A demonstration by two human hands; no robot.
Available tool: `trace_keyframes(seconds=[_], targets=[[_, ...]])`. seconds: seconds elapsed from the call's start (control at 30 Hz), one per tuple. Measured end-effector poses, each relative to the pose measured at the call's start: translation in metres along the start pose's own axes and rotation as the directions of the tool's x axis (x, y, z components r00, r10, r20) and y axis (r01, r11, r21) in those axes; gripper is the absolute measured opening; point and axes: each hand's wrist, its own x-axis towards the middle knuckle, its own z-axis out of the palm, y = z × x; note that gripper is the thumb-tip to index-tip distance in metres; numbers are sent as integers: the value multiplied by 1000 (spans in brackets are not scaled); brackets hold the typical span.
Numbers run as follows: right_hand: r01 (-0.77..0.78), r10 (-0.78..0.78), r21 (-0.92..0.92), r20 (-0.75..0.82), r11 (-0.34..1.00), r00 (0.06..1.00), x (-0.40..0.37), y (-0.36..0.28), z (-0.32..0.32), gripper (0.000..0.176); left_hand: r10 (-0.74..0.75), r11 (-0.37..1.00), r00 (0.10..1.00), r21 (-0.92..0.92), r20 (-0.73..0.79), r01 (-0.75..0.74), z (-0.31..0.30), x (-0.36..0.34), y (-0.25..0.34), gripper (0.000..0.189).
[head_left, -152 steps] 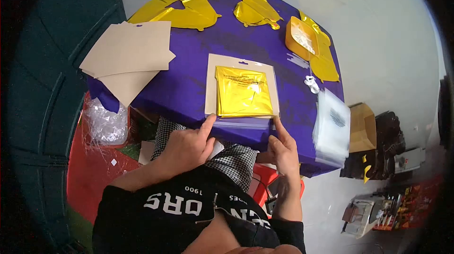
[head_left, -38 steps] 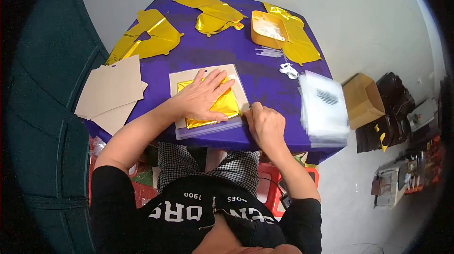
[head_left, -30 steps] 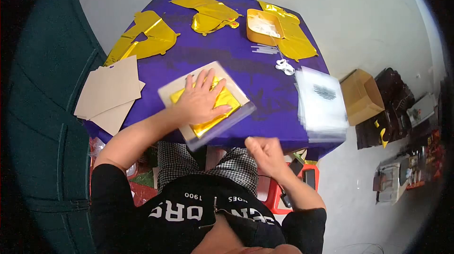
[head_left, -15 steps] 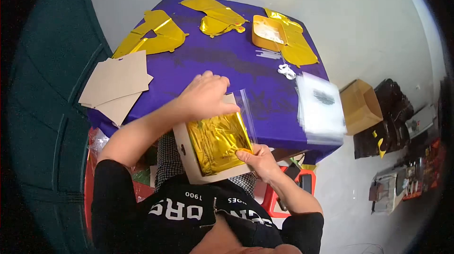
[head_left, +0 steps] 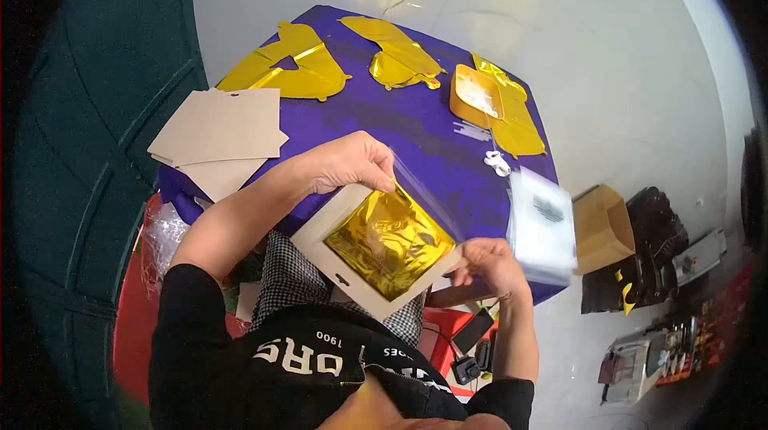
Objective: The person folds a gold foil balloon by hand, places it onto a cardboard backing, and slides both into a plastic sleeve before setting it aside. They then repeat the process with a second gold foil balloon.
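A clear plastic bag [head_left: 428, 190] is around or against a beige card with a folded gold foil sheet [head_left: 388, 242] on its face. The packet is tilted above my lap, at the table's near edge. My left hand [head_left: 356, 162] pinches its upper edge, thumb near the foil's top corner. At the right corner, my right hand [head_left: 488, 262] grips the packet with fingers pressed together. A slotted hole shows near the card's lower left edge.
Beige cards [head_left: 220, 130] lie left on the purple table [head_left: 384, 126]. Gold foil shapes [head_left: 308, 62] are along the back. A yellow box [head_left: 476, 96], white ribbon [head_left: 497, 163] and clear bags [head_left: 542, 222] are right; a cardboard box [head_left: 600, 230] stands beyond.
The packet has turned, its right side swinging downward. My right hand has moved right to its corner, and my left hand has closed on the upper edge. The head view has shifted.
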Motion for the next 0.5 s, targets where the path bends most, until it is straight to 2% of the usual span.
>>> trace_keyframes(seconds=[0.03, 0.07, 0.1, 0.13, 0.2, 0.23, 0.3, 0.37, 0.4, 0.5], targets=[[62, -64, -35, -66, 997, 996, 4, -4, -2, 24, 16, 999, 1000, -29, -23, -17, -2, 0, -1, 8], [78, -161, -313, -246, 946, 956, 5, -10, 1, 19, 47, 999, 998, -15, -41, -48, -1, 1, -3, 8], [31, -295, -562, -385, 827, 874, 5, -16, 9, 15, 74, 997, 996, -1, -55, -74, 2, 2, -5, 7], [168, -542, -698, -357, 696, 761, 9, -18, 17, 12, 99, 995, 993, 12, -65, -98, 7, 2, -7, 7], [299, -898, -902, -176, 311, 404, 16, -21, 33, 12, 77, 989, 992, 130, -97, -64, 21, 1, -1, 6], [365, -890, -890, -92, 275, 446, 16, -28, 42, 22, 68, 981, 991, 189, -112, -45, 29, 2, 0, 6], [429, -943, -903, 125, 21, 309, 26, -39, 59, 28, 121, 950, 987, 301, -107, -84, 42, 6, -3, 9], [409, -932, -908, 220, -87, 289, 31, -48, 70, 31, 186, 892, 980, 432, -77, -135, 55, 7, -3, 10], [400, -931, -909, 239, -114, 277, 33, -50, 74, 29, 244, 904, 968, 374, -57, -206, 62, 6, -2, 14], [355, -912, -926, 250, -127, 326, 32, -52, 79, 25, 221, 831, 974, 533, -50, -161, 72, -2, 13, 16]])
